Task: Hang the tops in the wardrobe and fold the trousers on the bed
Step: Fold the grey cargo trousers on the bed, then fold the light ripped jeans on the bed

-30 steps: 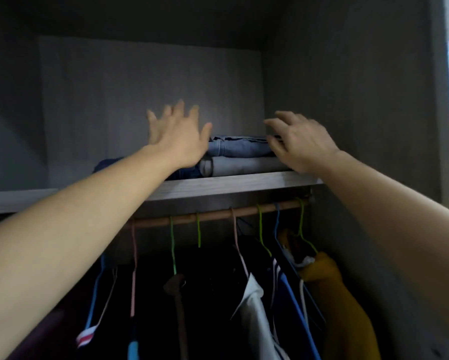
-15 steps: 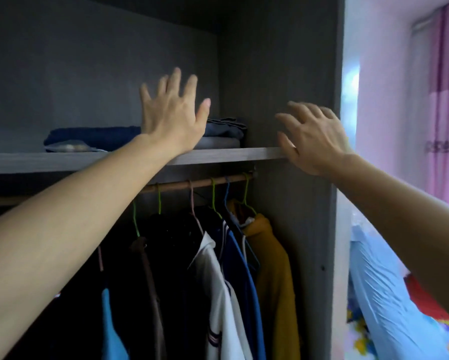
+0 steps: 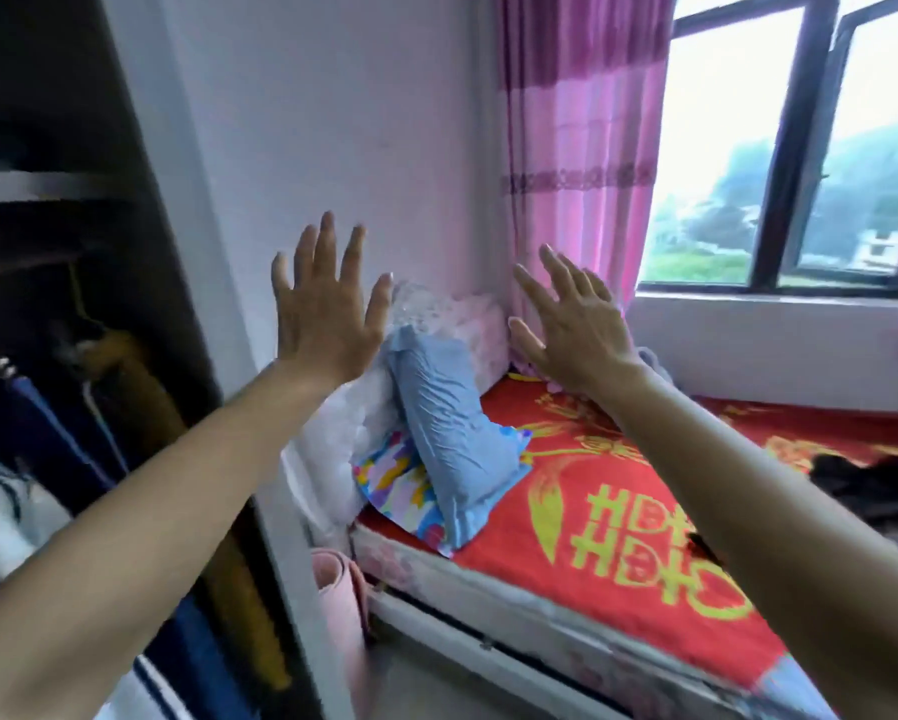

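My left hand [image 3: 327,304] is raised in the air with fingers spread, holding nothing. My right hand [image 3: 574,319] is raised beside it, fingers straight, also holding nothing. Both hover in front of the wall and above the head of the bed [image 3: 618,553], which has a red cover with yellow patterns. A dark garment [image 3: 873,485] lies crumpled on the bed at the right edge. The wardrobe [image 3: 140,252] stands open at the left, with hung tops inside: a mustard one [image 3: 140,397], a navy one [image 3: 57,433] and a white one [image 3: 5,511].
A blue pillow [image 3: 452,439] and a white one [image 3: 342,444] lean at the bed's head by the wall. A rolled pink mat [image 3: 342,615] stands between wardrobe and bed. A pink curtain [image 3: 582,148] and a window [image 3: 800,148] are behind the bed.
My view has swung right from the wardrobe's upper shelf with folded trousers to the bed. Both hands left the shelf and stay raised and open.
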Tool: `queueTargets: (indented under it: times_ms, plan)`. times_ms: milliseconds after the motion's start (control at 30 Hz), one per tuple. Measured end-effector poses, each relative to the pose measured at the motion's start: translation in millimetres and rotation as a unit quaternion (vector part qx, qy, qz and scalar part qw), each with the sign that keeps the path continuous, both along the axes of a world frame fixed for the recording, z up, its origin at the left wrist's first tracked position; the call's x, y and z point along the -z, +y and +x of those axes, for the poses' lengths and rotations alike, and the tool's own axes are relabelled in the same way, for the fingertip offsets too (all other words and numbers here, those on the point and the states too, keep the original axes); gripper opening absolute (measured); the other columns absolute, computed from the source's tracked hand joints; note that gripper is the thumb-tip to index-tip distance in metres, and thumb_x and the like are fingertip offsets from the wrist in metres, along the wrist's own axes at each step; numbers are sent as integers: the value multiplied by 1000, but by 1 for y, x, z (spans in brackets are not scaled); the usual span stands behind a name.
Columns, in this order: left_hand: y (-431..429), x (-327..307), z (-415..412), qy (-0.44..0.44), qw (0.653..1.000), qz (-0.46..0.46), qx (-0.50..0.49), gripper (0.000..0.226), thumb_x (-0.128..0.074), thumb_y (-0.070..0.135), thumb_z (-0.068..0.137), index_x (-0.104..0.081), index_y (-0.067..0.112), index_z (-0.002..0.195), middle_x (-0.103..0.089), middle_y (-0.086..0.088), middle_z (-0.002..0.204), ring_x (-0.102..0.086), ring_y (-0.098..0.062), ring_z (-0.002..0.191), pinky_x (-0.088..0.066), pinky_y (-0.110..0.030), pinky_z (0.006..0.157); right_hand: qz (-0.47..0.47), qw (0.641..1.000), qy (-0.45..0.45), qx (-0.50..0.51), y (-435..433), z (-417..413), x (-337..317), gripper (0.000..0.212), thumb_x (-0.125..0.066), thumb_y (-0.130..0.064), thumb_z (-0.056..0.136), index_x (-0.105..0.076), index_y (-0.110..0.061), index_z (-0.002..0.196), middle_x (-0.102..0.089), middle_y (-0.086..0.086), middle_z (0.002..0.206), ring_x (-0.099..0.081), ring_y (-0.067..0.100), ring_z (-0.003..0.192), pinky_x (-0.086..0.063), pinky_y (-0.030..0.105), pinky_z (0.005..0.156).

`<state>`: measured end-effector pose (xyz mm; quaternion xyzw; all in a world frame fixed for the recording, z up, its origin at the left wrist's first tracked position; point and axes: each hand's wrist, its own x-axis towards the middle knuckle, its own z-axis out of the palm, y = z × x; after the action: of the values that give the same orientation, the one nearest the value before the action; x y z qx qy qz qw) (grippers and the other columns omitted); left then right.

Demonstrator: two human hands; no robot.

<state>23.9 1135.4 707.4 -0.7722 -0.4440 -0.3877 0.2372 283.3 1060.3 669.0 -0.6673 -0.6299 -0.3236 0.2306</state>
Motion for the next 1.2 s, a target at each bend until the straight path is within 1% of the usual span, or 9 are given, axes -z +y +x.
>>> queueTargets:
  times_ms: [67, 167, 300, 433, 600, 700, 900, 1067, 1200]
  plan:
    - [-5, 34, 66, 13, 998, -35, 40, 66, -23, 51, 98, -27, 15, 154, -15, -15, 162, -16, -32, 148, -15, -58, 115, -38, 998, 19, 46, -32, 61, 37, 68, -43, -50, 99, -24, -22, 158, -13, 16, 165, -20, 33, 151, -20, 49, 121]
    - [-16, 75, 159, 46, 991, -69, 106, 66, -25, 51, 98, -28, 15, 153, -16, -18, 161, -16, -35, 148, -14, -62, 114, -84, 988, 37, 124, -84, 139, 84, 70, -39, -53, 99, -20, -21, 159, -11, 17, 166, -17, 33, 152, -18, 50, 122]
    - [-27, 129, 269, 100, 968, -113, 199, 67, -27, 55, 100, -16, 21, 156, 1, -12, 164, -2, -31, 151, 0, -64, 114, -111, 970, 66, 205, -143, 222, 129, 72, -42, -53, 99, -19, -19, 159, -16, 20, 164, -22, 36, 149, -22, 53, 120]
    - [-41, 180, 360, 147, 946, -141, 254, 69, -28, 56, 100, -13, 21, 157, 6, -12, 164, 2, -30, 151, 0, -65, 115, -151, 944, 85, 280, -185, 285, 168, 74, -46, -50, 98, -20, -17, 159, -18, 21, 163, -25, 39, 148, -24, 55, 117]
    - [-29, 204, 460, 180, 917, -137, 330, 70, -30, 55, 100, -12, 19, 157, 7, -13, 164, 3, -30, 151, -3, -65, 116, -165, 915, 95, 356, -204, 357, 179, 75, -47, -48, 97, -19, -17, 159, -16, 21, 163, -23, 37, 149, -21, 53, 119]
    - [-12, 204, 516, 175, 897, -151, 376, 69, -30, 54, 100, -12, 19, 157, 5, -12, 164, 3, -29, 151, -3, -63, 116, -156, 898, 119, 393, -199, 397, 175, 74, -46, -47, 98, -17, -18, 159, -14, 21, 164, -20, 36, 150, -19, 52, 120]
    - [8, 226, 613, 187, 864, -186, 429, 68, -30, 53, 100, -12, 19, 156, 0, -14, 164, 0, -30, 150, -6, -60, 117, -178, 867, 144, 443, -196, 456, 193, 73, -48, -46, 98, -20, -18, 159, -14, 19, 164, -21, 34, 150, -21, 50, 121]
    - [2, 276, 688, 225, 825, -256, 450, 68, -29, 53, 101, -8, 22, 157, 4, -12, 164, 3, -30, 150, -5, -59, 118, -221, 829, 195, 476, -214, 505, 240, 73, -47, -46, 98, -16, -20, 159, -10, 17, 165, -19, 32, 151, -19, 47, 122]
    - [-14, 321, 753, 261, 798, -318, 440, 68, -29, 56, 100, -6, 26, 157, 5, -8, 164, 3, -27, 151, -6, -58, 118, -243, 801, 226, 498, -237, 565, 277, 72, -45, -47, 98, -16, -20, 159, -11, 16, 165, -21, 30, 150, -21, 45, 121]
